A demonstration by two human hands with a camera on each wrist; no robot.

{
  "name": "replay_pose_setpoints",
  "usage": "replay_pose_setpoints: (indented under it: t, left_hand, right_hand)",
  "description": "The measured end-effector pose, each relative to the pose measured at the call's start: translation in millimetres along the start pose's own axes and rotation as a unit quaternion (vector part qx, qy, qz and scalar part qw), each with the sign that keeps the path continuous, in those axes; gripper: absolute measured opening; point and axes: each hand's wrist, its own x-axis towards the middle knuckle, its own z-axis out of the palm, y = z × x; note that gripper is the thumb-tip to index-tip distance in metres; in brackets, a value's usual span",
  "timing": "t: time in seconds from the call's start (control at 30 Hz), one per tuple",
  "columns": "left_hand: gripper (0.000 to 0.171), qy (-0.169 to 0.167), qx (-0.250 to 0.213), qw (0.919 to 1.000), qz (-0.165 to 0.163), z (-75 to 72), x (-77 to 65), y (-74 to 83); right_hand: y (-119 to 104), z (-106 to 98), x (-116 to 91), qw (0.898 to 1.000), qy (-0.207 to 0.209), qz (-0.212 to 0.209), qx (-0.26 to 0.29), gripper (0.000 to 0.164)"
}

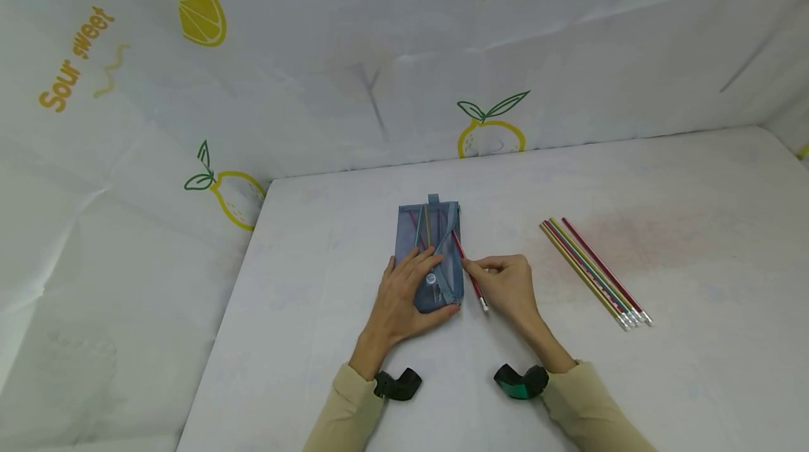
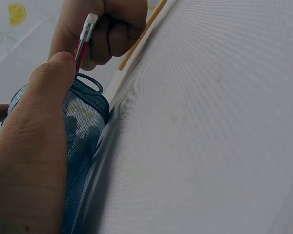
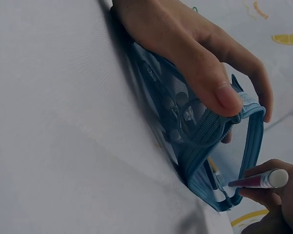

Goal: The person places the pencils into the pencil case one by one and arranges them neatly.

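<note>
A blue mesh zip pencil case (image 1: 445,290) lies on the table, with several pencils visible through its mesh. Spread across it is my left hand (image 1: 401,297), holding it between the thumb at the lower right corner and the fingers on top; the thumb (image 2: 46,83) also shows against the case in the left wrist view. Between thumb and fingers, my right hand (image 1: 505,287) pinches a red pencil (image 1: 475,285) with a white eraser end. The front part of that pencil lies inside the gaping zip opening (image 3: 256,131) along the case's right side.
Several pencils (image 1: 594,273) in red, yellow and green lie side by side to the right, eraser ends toward me. A white wall cloth (image 1: 303,108) printed with lemons rises behind the white table (image 1: 303,283).
</note>
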Motion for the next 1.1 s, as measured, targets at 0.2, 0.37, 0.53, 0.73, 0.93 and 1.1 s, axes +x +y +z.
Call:
replay_pose_setpoints:
  t: [0.2, 0.37, 0.53, 0.73, 0.93, 1.1]
  left_hand:
    - [0.086, -0.003, 0.001, 1.0, -0.002, -0.6, -1.0, 0.4]
    - [0.086, -0.005, 0.0, 1.0, -0.003, -1.0, -1.1, 1.2]
    - [0.087, -0.002, 0.001, 1.0, 0.0, -1.3, -0.9, 2.1]
    - [0.087, 0.0, 0.005, 1.0, 0.004, -0.5, -1.0, 1.4]
    - [0.089, 0.0, 0.009, 0.9999, 0.007, -0.4, -0.7, 0.3]
    - [0.088, -0.004, 0.009, 0.9999, 0.001, -1.0, -0.8, 0.2]
  right_hand:
    - [1, 11, 3, 0.999, 0.022, -0.011, 0.036, 0.021]
    - [2, 19, 6, 0.998, 0.044, -0.008, 0.05, 0.02]
    - [0, 27, 7, 0.997, 0.053, -0.002, 0.06, 0.02]
    - [-5, 33, 9, 0.996, 0.054, 0.016, 0.068, 0.023]
    - [-7, 39, 10, 0.997, 0.048, 0.006, 0.055, 0.02]
    - [-5, 37, 10, 0.999, 0.022, 0.0, 0.026, 0.02]
